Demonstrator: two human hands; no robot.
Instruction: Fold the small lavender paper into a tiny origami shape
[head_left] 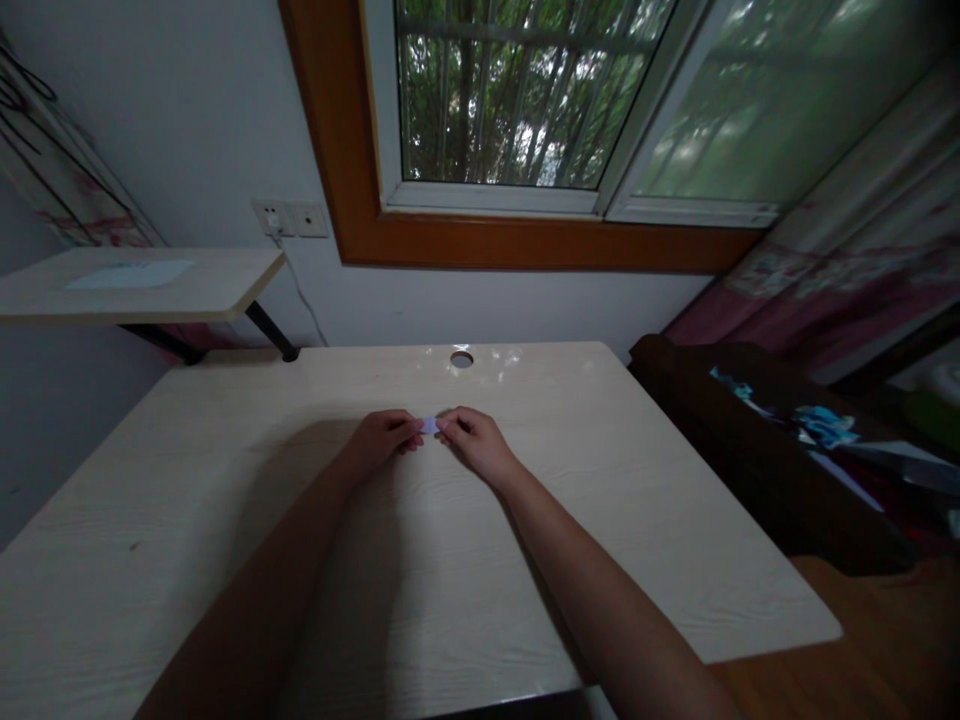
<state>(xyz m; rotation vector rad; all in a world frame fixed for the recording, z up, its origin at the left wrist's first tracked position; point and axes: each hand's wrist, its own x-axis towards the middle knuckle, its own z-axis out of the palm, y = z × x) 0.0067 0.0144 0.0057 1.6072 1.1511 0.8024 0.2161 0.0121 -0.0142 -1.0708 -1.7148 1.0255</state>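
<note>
Both my hands meet near the middle of a pale wooden desk (225,520). My left hand (382,437) and my right hand (474,440) pinch a small pale piece of paper (430,425) between their fingertips, one hand at each end. The paper is tiny and mostly covered by my fingers. Both forearms reach in from the bottom of the view and rest low over the desk.
A round cable hole (462,358) sits at the desk's far edge. A raised side shelf (142,285) with a sheet on it stands at the back left. A wall socket (291,218) and a window (525,100) are behind. Dark furniture with clutter (787,440) stands on the right.
</note>
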